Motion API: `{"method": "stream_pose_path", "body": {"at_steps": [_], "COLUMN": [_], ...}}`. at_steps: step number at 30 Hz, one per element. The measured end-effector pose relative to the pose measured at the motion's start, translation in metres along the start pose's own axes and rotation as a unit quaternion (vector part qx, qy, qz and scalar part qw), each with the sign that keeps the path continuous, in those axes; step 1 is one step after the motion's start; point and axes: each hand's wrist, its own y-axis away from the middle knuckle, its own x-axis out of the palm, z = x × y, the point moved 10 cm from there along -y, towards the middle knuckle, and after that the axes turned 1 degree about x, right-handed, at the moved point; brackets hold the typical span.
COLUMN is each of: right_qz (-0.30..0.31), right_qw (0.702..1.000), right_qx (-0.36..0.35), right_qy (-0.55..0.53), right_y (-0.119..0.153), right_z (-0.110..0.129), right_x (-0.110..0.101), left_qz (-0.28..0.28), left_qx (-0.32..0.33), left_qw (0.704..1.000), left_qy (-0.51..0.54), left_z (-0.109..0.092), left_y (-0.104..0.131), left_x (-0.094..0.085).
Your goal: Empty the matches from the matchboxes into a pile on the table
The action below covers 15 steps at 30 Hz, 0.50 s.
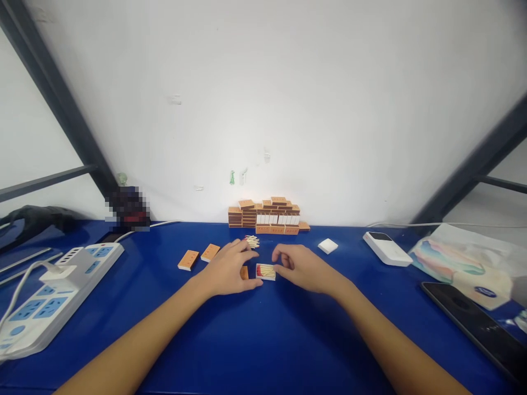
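A matchbox tray (265, 277) lies face up on the blue table, with red-headed matches (267, 270) showing inside. My left hand (230, 267) is at its left, thumb and forefinger spread apart, the thumb tip near the tray's front left corner. Partly hidden under that hand is an orange matchbox piece (244, 272). To the right, my right hand (303, 267) has loosely bent fingers, and its thumb tip touches or nearly touches the tray's right end. Behind my left hand is a small pile of loose matches (252, 241). Two orange matchboxes (188, 260) lie farther left.
Stacked matchboxes (276, 215) stand against the white wall. A white square object (328, 246) and a white power bank (387, 248) lie at the right, with a tissue pack (465, 263) and a phone (473, 323). A power strip (53, 302) occupies the left side.
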Motion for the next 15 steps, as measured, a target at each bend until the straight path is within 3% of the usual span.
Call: {"method": "stream_pose_path", "body": {"at_steps": [4, 15], "right_qz": [0.021, 0.022], "right_qw": [0.998, 0.997], "right_qx": [-0.059, -0.074], "right_qy": [-0.011, 0.015], "right_y": [0.003, 0.006], "right_z": [0.013, 0.021], "right_x": [0.008, 0.017], "left_qz": [0.014, 0.019], "left_qx": [0.024, 0.023], "left_qw": [0.999, 0.999], "left_qy": [0.033, 0.037], "left_z": [-0.009, -0.002], "left_y": [-0.002, -0.004], "left_x": [0.013, 0.009]}}
